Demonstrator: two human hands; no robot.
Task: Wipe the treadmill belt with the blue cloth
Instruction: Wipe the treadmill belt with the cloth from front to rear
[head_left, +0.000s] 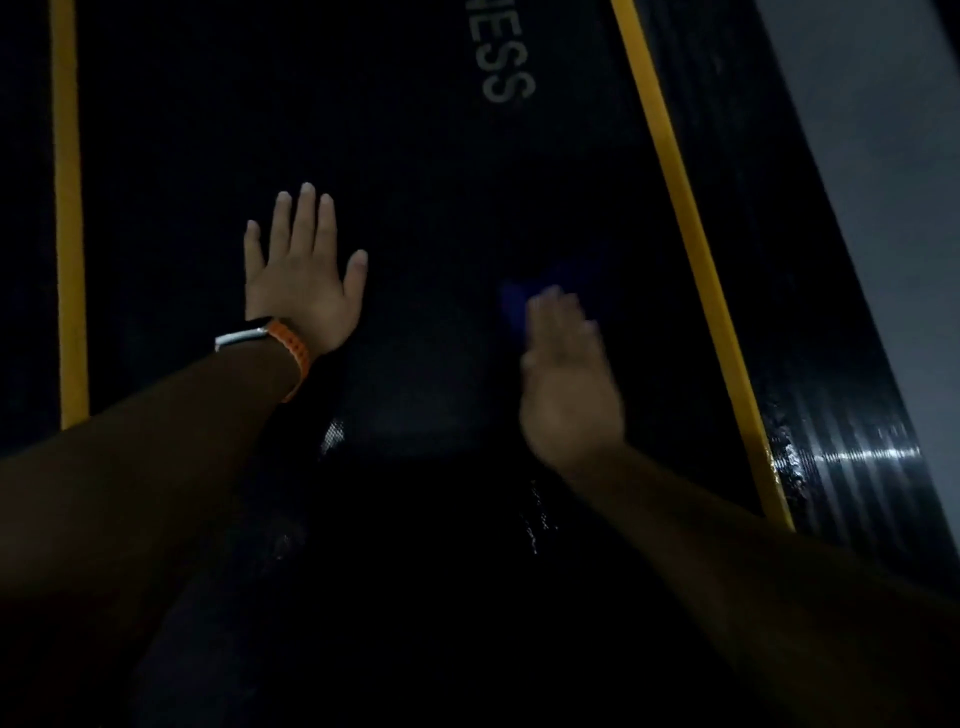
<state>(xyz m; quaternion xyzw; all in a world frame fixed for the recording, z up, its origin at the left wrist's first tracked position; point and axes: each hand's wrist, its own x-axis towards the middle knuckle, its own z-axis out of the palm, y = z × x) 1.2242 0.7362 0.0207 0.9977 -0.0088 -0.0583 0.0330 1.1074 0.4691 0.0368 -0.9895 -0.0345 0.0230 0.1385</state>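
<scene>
Found left hand (304, 278) splayed flat on belt (415, 156), holding nothing; found right hand (569, 374), blurred, pressing cloth (517, 301) flat right of belt centre, unpinched; judged liable to slip off cloth, leaving unwiped patches.

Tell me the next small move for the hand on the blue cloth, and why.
Probably slide the right hand, pressing the dark blue cloth flat, forward along the black treadmill belt toward the grey lettering. That stretch lies just ahead of the cloth, and the left hand rests flat with fingers spread on the belt, seemingly bracing the reach.
</scene>
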